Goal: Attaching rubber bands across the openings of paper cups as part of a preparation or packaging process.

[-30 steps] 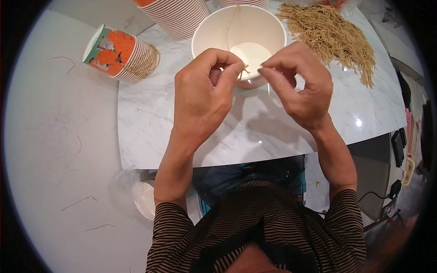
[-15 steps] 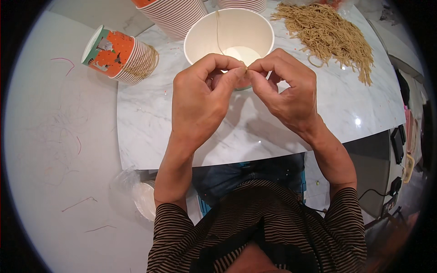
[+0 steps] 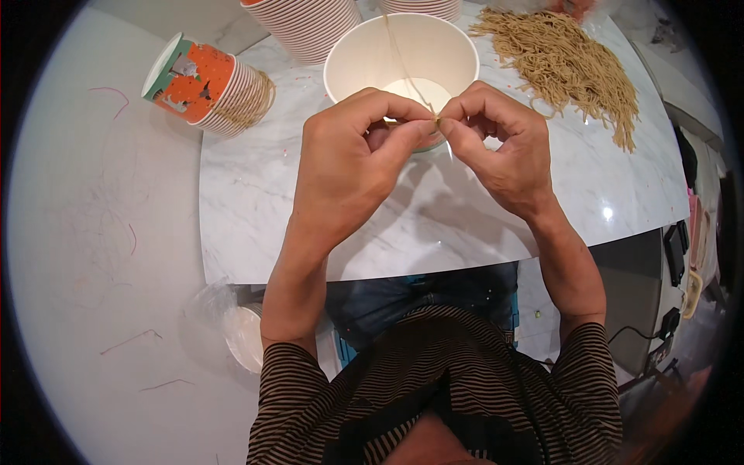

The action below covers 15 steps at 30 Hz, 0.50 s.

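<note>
A large white paper bucket [image 3: 353,66] stands open in front of me, its near side partly hidden behind my fingers. A thin tan string [image 3: 401,56] runs from its far rim across the opening to my fingertips at the near rim. My left hand [image 3: 341,167] pinches the string between thumb and forefinger. My right hand [image 3: 508,155] pinches it too, the fingertips of both hands almost touching. Exactly how the string lies between the fingertips is too small to make out.
A pile of cut tan strings [image 3: 570,66] lies at the back right of the marble table [image 3: 256,232]. At the left, a stack of orange-and-green patterned buckets [image 3: 209,85] lies tilted, strings around its rims. More stacked buckets [image 3: 306,27] stand behind. A scribbled white wall [image 3: 77,232] borders the left.
Both hands have shifted slightly right, still pinching at the near rim. The bucket appears a little further right, and the string now slants across its opening to the fingertips.
</note>
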Available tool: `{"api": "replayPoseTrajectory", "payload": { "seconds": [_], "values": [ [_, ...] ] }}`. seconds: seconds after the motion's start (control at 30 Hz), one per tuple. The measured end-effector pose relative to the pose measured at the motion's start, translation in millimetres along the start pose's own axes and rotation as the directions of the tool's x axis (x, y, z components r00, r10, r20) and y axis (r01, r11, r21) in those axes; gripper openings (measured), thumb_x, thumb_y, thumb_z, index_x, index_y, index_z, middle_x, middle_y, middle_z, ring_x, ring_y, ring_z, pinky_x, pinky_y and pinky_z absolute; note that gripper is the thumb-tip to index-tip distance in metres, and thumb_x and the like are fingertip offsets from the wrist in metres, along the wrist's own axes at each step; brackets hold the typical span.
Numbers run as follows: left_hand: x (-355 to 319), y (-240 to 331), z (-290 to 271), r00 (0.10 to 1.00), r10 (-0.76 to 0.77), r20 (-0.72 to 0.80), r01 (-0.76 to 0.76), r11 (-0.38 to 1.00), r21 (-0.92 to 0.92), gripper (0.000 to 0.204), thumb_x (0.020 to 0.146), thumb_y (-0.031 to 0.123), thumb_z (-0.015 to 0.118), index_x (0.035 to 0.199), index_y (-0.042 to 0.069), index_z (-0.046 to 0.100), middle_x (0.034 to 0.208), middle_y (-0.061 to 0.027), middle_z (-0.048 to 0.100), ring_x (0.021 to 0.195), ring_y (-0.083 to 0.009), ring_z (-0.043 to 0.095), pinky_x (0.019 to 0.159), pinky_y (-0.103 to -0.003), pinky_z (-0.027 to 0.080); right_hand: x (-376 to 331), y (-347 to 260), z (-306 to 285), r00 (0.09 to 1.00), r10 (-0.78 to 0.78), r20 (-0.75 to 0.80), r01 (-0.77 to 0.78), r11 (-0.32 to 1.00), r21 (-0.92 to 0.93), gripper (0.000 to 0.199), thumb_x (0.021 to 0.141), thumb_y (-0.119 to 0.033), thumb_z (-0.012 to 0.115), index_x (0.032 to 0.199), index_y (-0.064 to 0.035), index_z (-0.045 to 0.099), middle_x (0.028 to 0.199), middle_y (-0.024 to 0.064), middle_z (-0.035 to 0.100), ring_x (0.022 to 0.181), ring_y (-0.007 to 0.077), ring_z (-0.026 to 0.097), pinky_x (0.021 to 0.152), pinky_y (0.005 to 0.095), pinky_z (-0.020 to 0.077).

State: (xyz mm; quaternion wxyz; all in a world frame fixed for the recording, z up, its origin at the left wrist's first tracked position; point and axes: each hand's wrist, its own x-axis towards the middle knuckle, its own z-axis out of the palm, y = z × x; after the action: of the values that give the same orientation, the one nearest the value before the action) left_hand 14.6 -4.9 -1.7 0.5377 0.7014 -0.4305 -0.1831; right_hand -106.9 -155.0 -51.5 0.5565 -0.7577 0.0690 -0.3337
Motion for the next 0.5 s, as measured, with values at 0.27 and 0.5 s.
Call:
{"api": "replayPoseTrajectory", "payload": {
  "seconds": [0.27,0.5],
  "values": [
    [4,-9,2,0.943,0.331,-0.021,-0.298,0.872,0.388,0.005,0.086,0.004,0.077,0.09,0.003,0.073,0.083,-0.0093,0.072,0.07,-0.0216,0.073,0.061,-0.032,0.055,5,3,1,0.996,-0.088,-0.015,0.086,0.99,-0.11,0.005,0.087,-0.004,0.073,0.087,0.0001,0.07,0.078,0.0007,0.065,0.063,0.0054,0.051,0.057,0.0233,0.0428],
    [6,-15,2,0.893,0.45,0.02,-0.4,0.771,0.496,0.006,0.088,0.002,0.075,0.093,0.001,0.071,0.078,-0.0021,0.069,0.059,-0.006,0.048,0.053,-0.025,0.039,6,6,0,0.996,-0.087,0.02,0.09,0.982,-0.164,0.006,0.086,-0.005,0.074,0.086,-0.0007,0.07,0.077,0.0002,0.065,0.062,0.0062,0.05,0.057,0.0242,0.0423]
  ]
}}
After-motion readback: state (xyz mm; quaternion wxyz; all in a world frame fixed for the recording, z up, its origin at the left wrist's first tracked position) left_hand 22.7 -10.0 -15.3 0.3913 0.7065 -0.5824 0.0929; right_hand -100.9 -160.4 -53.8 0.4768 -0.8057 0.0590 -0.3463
